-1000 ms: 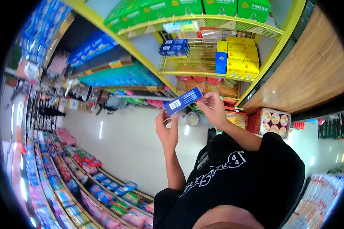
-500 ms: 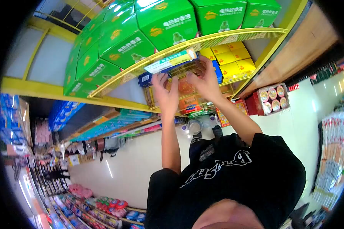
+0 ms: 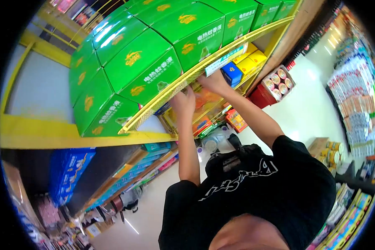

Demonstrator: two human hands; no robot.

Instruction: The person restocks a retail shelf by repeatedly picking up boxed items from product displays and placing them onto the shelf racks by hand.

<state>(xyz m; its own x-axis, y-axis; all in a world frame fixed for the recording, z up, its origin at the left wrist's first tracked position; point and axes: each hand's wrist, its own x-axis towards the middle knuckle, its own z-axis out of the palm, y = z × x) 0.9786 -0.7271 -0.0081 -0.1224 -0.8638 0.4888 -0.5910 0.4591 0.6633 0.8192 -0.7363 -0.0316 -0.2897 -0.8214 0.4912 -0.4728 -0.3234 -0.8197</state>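
Note:
Both hands reach in below the yellow front rail (image 3: 204, 64) of a shelf. My left hand (image 3: 183, 102) is beside a sliver of a dark blue box (image 3: 162, 109); its fingertips are hidden behind the rail. To its right, my right hand (image 3: 213, 81) is near the price label (image 3: 226, 59), left of a bright blue box (image 3: 232, 74) and yellow boxes (image 3: 248, 66). Its fingers are also out of sight, so what either hand holds cannot be seen. Large green boxes (image 3: 196, 35) stand on the shelf above the hands.
At the lower left is a side shelf with blue packs (image 3: 71, 173). A carton of round tubs (image 3: 279, 85) stands on the floor at the right, past the wooden panel (image 3: 298, 35). Stacked packs (image 3: 354, 100) are at the far right.
The blue box seen between both hands one second ago is now hidden. Both hands have moved up and into the lower shelf. The view has turned, bringing the green boxes closer.

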